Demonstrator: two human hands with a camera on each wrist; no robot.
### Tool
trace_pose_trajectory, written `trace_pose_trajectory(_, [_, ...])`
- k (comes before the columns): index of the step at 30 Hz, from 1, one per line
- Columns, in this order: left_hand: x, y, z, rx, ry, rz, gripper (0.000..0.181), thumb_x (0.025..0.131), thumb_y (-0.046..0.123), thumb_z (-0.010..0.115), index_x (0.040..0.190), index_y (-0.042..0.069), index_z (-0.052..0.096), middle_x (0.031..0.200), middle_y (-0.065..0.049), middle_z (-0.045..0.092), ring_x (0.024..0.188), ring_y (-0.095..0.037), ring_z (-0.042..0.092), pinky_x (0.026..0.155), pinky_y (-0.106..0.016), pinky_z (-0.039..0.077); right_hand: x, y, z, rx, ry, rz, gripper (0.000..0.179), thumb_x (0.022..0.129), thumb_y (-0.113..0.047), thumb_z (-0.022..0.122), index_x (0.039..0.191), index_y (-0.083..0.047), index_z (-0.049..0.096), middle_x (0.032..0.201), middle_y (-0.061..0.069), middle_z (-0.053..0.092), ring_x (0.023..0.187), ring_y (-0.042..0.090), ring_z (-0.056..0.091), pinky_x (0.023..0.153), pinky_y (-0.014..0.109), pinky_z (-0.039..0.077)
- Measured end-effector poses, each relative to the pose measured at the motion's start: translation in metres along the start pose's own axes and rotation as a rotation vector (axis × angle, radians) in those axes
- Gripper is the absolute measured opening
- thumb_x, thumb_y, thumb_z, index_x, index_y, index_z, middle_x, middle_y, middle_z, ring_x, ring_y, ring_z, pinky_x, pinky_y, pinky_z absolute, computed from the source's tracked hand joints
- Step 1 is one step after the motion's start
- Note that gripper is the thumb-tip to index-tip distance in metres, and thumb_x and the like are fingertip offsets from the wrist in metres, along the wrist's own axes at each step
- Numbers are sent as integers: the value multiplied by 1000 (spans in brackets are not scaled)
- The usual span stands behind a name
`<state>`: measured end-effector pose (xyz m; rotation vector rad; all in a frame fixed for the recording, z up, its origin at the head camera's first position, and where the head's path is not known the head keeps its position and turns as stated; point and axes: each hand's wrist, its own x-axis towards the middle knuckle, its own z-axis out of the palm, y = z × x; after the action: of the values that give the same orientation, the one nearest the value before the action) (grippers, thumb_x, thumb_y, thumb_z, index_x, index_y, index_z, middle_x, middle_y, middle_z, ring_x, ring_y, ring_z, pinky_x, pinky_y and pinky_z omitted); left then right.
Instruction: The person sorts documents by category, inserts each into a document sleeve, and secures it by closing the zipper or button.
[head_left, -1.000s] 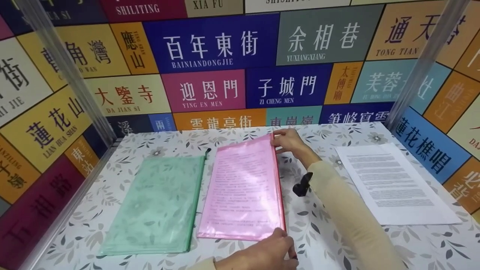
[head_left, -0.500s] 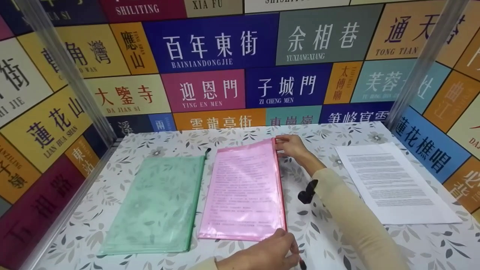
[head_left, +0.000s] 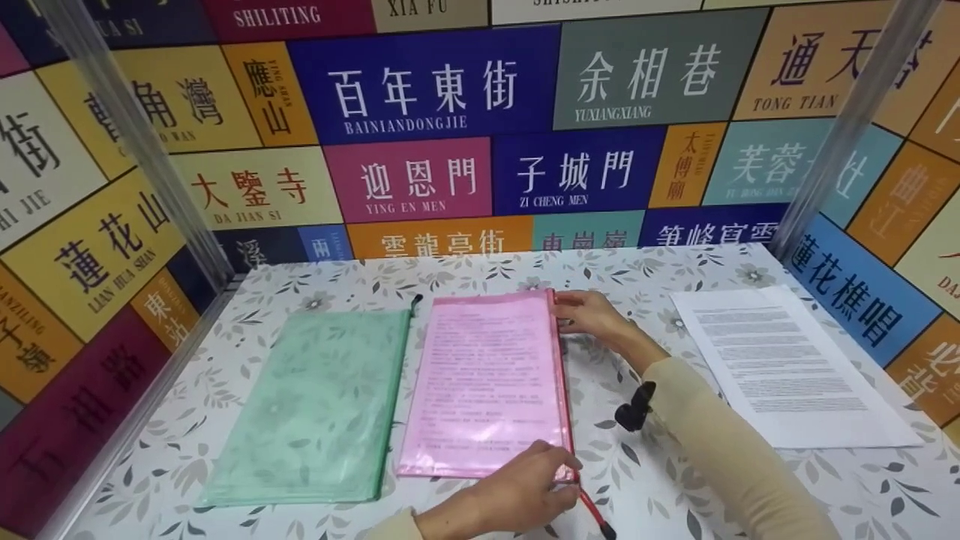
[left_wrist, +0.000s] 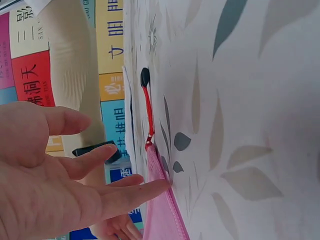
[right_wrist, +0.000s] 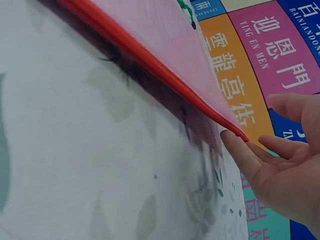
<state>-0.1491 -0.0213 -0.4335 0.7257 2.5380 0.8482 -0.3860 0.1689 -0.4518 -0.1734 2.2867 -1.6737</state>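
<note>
Left of the pink pouch (head_left: 484,382), just beside it and apart, lies a green translucent pouch (head_left: 307,409), flat, with its zip along the side facing the pink one and a dark pull (head_left: 416,301) at its top corner. Beneath the pink pouch: white leaf-printed table covering (head_left: 660,495); behind it, a wall of coloured name panels (head_left: 420,82). Pink pouch itself: near mid-table, printed text showing through the front, red zip (head_left: 566,390) along its right edge; in the right wrist view that edge appears raised above the covering. Left hand (head_left: 521,487) at the pouch's lower right corner: grip released, fingers extended, fingertips at the pouch edge, thumb apart from it. Just beyond that corner, a red cord (head_left: 591,502) with a black tip (head_left: 607,531) trails from the zip end. Right hand (head_left: 600,319) at the pouch's upper right corner: fingers extended and touching the zip end, thumb held apart, so likewise not clenched. Black wrist device (head_left: 636,409) shows at that arm's beige sleeve (head_left: 735,450), right of the pouch. Farther right of the pouch, well apart: white printed sheets (head_left: 795,367), lying flat, lines of small text too fine to read.
</note>
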Motion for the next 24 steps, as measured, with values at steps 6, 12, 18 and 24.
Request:
trace_pose_trajectory(6, [1,-4,-3,-57,5,-60,30,95,25,66,123,16,66,120,-3,61,104,-8,58,97,-29,51,-15,10,-1,25,-13,-31,56,102,-18,55,150,6,38,152,26,45,134,41,53,107,44,50])
trace_pose_trajectory(12, [-2,-8,-8,-60,20,-90,34,96,26,66,127,14,64,119,-4,64,101,-10,60,95,-32,52,-36,13,3,25,7,-103,52,102,-16,55,147,8,43,149,29,47,130,43,55,104,45,51])
trace_pose_trajectory(18, [-4,-19,-15,-101,106,-48,39,98,27,62,131,7,62,123,-11,64,100,-15,61,96,-36,52,-57,9,8,-231,114,-180,44,99,-16,59,138,4,56,140,24,59,127,40,58,102,47,52])
trace_pose_trajectory(24, [-8,-34,-22,-140,137,-37,54,100,42,56,141,6,55,138,-14,60,128,-28,58,110,-48,45,-79,8,13,-434,171,-322,38,98,-17,62,133,-3,62,138,19,62,126,40,59,102,50,51])
